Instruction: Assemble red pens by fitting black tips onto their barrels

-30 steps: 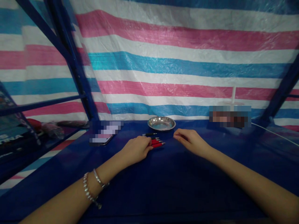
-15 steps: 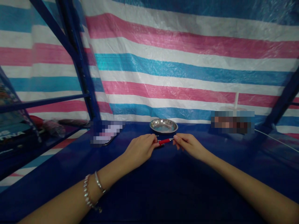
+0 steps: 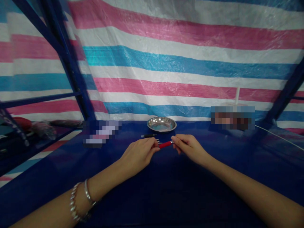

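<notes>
A red pen (image 3: 165, 144) is held level between my two hands, above the blue tabletop. My left hand (image 3: 140, 154) is closed on its left end, fingers pinched. My right hand (image 3: 188, 146) pinches the silvery right end between thumb and fingers. Just behind my left hand lies a black pen (image 3: 147, 136). Small silvery tips show beside my left fingers; what they belong to is mostly hidden. A shiny round metal dish (image 3: 161, 128) rests farther back, apart from both hands.
At the left on the blue table (image 3: 152, 196) lies a blurred-out flat object (image 3: 102, 134). A pixelated item (image 3: 232, 120) with a white upright stands at the right, near a white cable (image 3: 277, 135). Blue metal frame bars (image 3: 73, 76) and striped sheeting (image 3: 166, 69) surround the table.
The camera view has shifted slightly. The black pen now shows behind my left hand, where it was mostly covered. Both hands still grip the red pen.
</notes>
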### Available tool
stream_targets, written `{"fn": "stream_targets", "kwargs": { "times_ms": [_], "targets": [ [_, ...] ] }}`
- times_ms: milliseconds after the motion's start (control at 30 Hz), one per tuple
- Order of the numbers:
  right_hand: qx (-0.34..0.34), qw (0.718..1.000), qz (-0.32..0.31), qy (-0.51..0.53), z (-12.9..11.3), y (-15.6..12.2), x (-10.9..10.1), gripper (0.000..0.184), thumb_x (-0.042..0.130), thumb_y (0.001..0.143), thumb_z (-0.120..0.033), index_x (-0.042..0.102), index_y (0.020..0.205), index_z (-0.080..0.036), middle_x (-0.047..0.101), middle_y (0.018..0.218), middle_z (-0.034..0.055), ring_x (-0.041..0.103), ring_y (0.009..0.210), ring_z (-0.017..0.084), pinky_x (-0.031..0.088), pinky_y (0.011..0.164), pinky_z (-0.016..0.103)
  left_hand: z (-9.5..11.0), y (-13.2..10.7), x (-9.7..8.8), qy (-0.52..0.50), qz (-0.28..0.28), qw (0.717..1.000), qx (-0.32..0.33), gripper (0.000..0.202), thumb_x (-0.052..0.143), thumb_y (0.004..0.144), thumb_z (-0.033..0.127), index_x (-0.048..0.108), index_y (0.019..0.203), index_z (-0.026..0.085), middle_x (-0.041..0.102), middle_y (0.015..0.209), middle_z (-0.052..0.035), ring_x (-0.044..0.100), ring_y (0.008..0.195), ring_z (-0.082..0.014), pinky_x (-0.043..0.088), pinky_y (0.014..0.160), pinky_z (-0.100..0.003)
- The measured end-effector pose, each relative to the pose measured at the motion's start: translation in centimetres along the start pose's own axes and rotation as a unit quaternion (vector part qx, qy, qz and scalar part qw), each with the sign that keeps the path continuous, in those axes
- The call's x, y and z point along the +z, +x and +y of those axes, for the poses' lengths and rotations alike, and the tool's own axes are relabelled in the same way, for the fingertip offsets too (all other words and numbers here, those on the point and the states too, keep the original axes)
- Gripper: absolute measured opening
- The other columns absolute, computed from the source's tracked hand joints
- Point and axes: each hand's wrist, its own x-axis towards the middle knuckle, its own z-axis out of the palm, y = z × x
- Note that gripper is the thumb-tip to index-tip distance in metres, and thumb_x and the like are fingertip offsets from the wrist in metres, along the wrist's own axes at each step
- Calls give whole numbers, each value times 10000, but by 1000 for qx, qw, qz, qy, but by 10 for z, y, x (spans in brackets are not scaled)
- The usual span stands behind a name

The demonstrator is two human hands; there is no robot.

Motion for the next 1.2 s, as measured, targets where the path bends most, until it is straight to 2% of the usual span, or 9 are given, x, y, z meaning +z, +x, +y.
{"fn": "stream_targets", "kwargs": {
  "times_ms": [533,767,967,1100,1200],
  "targets": [
    [92,985,2,144,1,3,2,396,409,785,-464,485,594,-126,449,430,-21,376,372,43,271,385,160,3,-1,-5,-16,33,999,12,216,358,833,352,499,863,191,578,847,3,529,735,-102,374,612,-198],
    [68,990,-3,127,-1,3,1,369,416,785,-446,483,612,-127,452,453,-21,387,401,49,284,415,169,1,1,-5,33,30,999,22,303,273,859,326,546,861,194,557,820,-15,518,756,-112,380,651,-216],
    [55,991,-7,125,-2,2,0,260,461,768,-384,477,724,-128,453,499,-29,409,443,55,309,451,171,0,2,-5,28,38,999,5,320,274,858,334,561,863,192,552,819,-16,514,732,-104,370,630,-208],
    [69,990,-15,119,3,4,1,295,429,782,-426,475,760,-135,472,525,-20,417,448,59,315,439,170,0,3,-5,13,47,999,6,327,278,857,339,568,866,188,554,813,-15,511,723,-97,368,627,-204],
    [70,992,-16,103,6,5,1,357,367,808,-453,484,702,-133,475,510,-11,408,437,58,313,430,171,0,2,-5,9,53,998,13,327,279,857,335,569,861,186,556,806,-13,509,718,-94,364,623,-203]
  ]
}}
